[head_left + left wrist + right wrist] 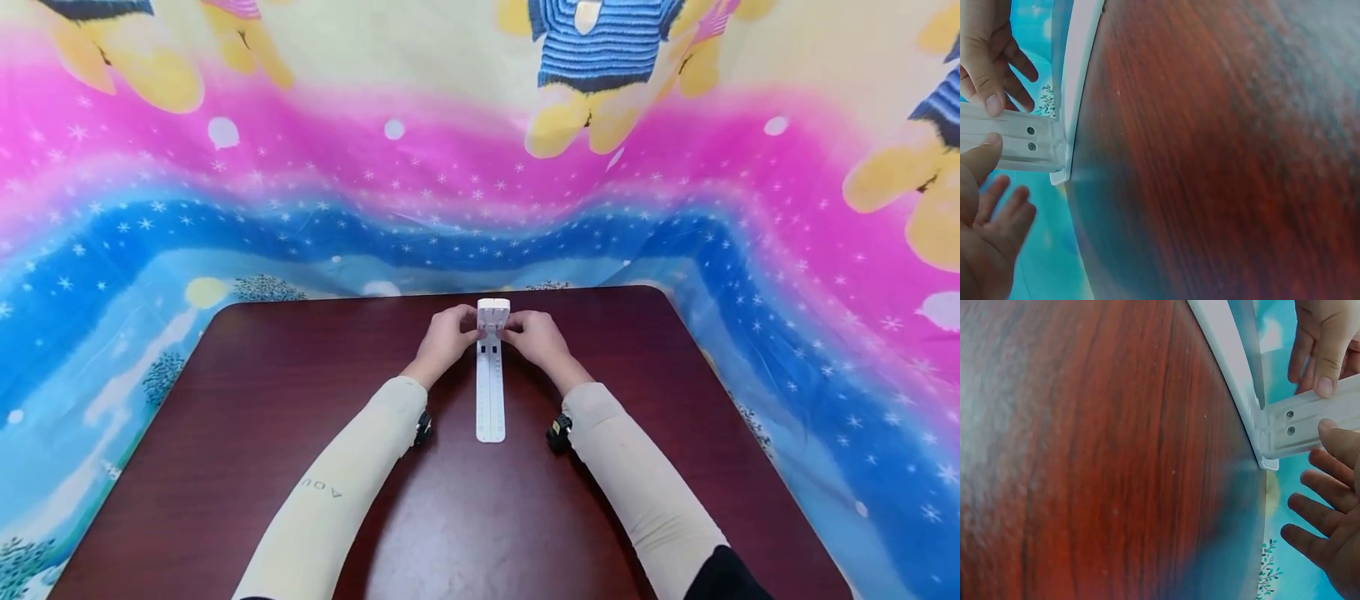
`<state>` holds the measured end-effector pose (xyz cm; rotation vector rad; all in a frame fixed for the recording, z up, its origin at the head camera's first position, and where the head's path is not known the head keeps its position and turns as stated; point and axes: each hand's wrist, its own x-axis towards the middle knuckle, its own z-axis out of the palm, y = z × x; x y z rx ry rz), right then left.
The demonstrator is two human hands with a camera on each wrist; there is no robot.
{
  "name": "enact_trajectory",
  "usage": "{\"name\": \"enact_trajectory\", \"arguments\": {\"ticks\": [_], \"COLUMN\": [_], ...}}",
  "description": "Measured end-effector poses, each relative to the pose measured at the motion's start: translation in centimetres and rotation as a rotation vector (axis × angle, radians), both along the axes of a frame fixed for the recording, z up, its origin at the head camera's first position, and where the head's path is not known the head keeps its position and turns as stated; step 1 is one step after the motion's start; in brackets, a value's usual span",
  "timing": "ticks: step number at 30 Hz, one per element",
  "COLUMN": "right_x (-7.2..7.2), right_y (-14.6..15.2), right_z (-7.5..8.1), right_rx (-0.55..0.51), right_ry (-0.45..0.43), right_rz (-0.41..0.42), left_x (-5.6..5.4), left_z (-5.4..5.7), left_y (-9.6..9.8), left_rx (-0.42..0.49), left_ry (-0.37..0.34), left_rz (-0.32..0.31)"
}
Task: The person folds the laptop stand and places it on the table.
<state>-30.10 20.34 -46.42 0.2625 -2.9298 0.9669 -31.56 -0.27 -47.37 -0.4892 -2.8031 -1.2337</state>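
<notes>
A white hinged piece (491, 400) sits on the dark red-brown tabletop (300, 400) between the person's two hands, its raised panel (493, 313) standing up from the far end of a long flat strip. The left grip (447, 332) pinches the panel's left edge, thumb laid on the near face; the right grip (536, 336) pinches the right edge in the same way, so the panel stands directly between the two. Which fingers meet its back is hard to tell, since the panel partly hides them, though several spread loosely past it. Two small screws (1031, 139) show on the panel's face, between the thumbs and the hinge, which lies just below both grips. From there the strip runs toward the person, on the near side of the grips, flat on the tabletop. Behind each grip comes a pale sleeve (330, 500), and beyond both hangs a printed cloth (450, 183) in pink and blue.
</notes>
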Motion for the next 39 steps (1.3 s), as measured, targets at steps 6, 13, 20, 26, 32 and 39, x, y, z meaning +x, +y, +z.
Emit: {"name": "enact_trajectory", "arguments": {"ticks": [6, 13, 20, 26, 32, 39], "right_x": [0.0, 0.0, 0.4, 0.2, 0.1, 0.0], "right_y": [-0.1, 0.1, 0.6, 0.4, 0.2, 0.4], "right_z": [-0.2, -0.7, -1.2, -1.2, -1.0, -0.6], "right_rx": [-0.121, -0.182, -0.19, -0.178, -0.197, -0.201], "right_ry": [0.017, 0.016, 0.001, -0.005, 0.002, -0.012], "right_rz": [-0.008, 0.029, 0.019, 0.03, 0.038, 0.052], "left_x": [0.1, 0.4, 0.8, 1.2, 1.0, 0.7], "left_z": [-0.1, -0.3, -0.9, -0.7, -0.5, -0.3], "left_y": [0.2, 0.4, 0.9, 0.8, 0.5, 0.6], "left_rx": [0.064, 0.091, 0.097, 0.102, 0.08, 0.068], "left_ry": [0.082, 0.107, 0.098, 0.101, 0.107, 0.098], "left_rz": [-0.069, -0.061, -0.055, -0.028, -0.036, -0.026]}}
